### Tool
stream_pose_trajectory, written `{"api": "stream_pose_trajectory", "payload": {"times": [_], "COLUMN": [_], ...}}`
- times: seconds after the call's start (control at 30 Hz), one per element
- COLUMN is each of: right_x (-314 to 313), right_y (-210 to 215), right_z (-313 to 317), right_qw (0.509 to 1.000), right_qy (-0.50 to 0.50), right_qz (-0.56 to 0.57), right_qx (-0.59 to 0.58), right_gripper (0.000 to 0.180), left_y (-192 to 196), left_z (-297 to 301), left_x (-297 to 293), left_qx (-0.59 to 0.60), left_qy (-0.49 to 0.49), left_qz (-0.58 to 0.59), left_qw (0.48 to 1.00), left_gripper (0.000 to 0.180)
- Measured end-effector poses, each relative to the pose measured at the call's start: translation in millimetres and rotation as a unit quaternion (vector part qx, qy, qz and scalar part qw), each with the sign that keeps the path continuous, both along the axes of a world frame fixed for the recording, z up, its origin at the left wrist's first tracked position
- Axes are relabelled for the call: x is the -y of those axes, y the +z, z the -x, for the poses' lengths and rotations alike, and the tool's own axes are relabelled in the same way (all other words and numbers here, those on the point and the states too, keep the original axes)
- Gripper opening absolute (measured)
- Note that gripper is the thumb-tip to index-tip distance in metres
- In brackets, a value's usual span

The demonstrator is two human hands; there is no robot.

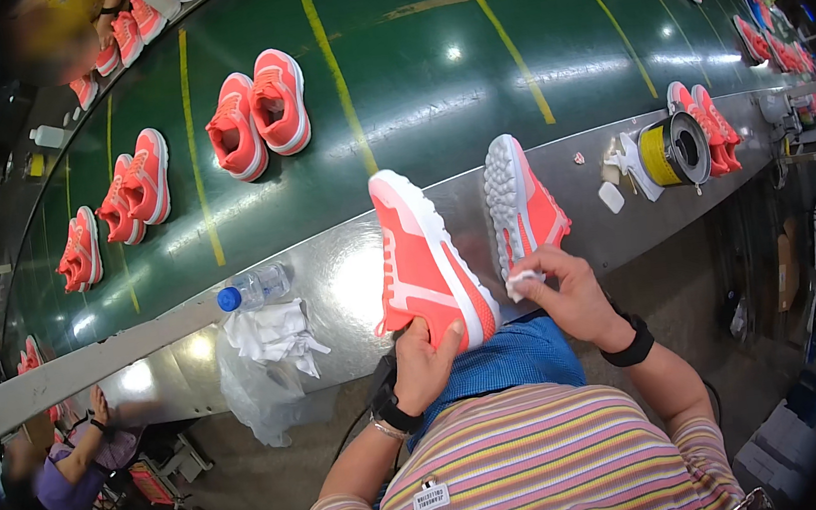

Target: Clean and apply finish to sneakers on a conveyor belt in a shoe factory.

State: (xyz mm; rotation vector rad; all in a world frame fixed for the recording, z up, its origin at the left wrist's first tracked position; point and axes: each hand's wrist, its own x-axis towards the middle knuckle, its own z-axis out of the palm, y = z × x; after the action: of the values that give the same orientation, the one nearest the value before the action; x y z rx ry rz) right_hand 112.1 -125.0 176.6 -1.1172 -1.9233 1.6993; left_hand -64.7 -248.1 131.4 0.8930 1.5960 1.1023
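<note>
The left hand [427, 362] is wrapped around the heel of a coral shoe [426, 263], held tilted over the steel ledge [329, 264]. A small white cloth [522, 282] is pinched in the right hand [565, 292], just beside a second shoe [520, 204] lying sole-up. For a clean wipe, the shoe is best kept steady and the cloth pressed lightly. A blue-capped bottle [253, 289] and white rags [276, 332] lie left; a yellow spool [673, 150] stands right.
</note>
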Motion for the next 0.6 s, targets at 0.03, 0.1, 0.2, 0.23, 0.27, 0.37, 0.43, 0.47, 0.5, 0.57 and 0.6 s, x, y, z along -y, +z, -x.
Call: {"api": "stream_pose_trajectory", "payload": {"times": [0.03, 0.1, 0.2, 0.23, 0.27, 0.37, 0.43, 0.47, 0.5, 0.57, 0.6], "right_x": [-4, -7, -9, -6, -3, 16, 22, 21, 19, 9, 4], "right_y": [1, -2, -8, -13, -15, -15, -28, -28, -25, -14, -4], "right_z": [6, 17, 39, 45, 46, 43, 34, 32, 29, 32, 35], "right_qw": [0.999, 0.995, 0.982, 0.967, 0.966, 0.921, 0.930, 0.942, 0.944, 0.961, 0.970], "right_qy": [-0.046, -0.086, -0.040, -0.031, -0.030, 0.028, 0.016, 0.005, -0.010, -0.073, -0.134], "right_qz": [0.006, -0.040, -0.181, -0.251, -0.255, -0.387, -0.367, -0.336, -0.330, -0.265, -0.188], "right_qx": [-0.010, -0.033, -0.034, -0.036, -0.042, -0.029, -0.018, -0.002, -0.004, -0.041, -0.073], "right_gripper": [0.008, 0.010, 0.012, 0.016, 0.016, 0.023, 0.023, 0.023, 0.018, 0.015, 0.012], "left_y": [1, 0, 6, 7, 8, 6, 14, 23, 29, 37, 42], "left_z": [4, 9, 10, 11, 14, 18, 23, 28, 32, 38, 41], "left_x": [-7, -19, -33, -38, -41, -54, -69, -75, -80, -89, -93], "left_qx": [-0.014, -0.017, -0.010, -0.013, -0.002, 0.064, 0.122, 0.208, 0.293, 0.305, 0.321], "left_qy": [0.006, 0.027, 0.049, 0.047, 0.048, 0.097, 0.137, 0.145, 0.150, 0.140, 0.130], "left_qz": [-0.005, -0.037, -0.058, -0.063, -0.044, -0.051, -0.084, -0.068, -0.051, -0.068, -0.074], "left_qw": [1.000, 0.999, 0.997, 0.997, 0.998, 0.992, 0.979, 0.965, 0.943, 0.939, 0.935], "left_gripper": [0.021, 0.021, 0.020, 0.020, 0.020, 0.021, 0.021, 0.022, 0.027, 0.030, 0.033]}}
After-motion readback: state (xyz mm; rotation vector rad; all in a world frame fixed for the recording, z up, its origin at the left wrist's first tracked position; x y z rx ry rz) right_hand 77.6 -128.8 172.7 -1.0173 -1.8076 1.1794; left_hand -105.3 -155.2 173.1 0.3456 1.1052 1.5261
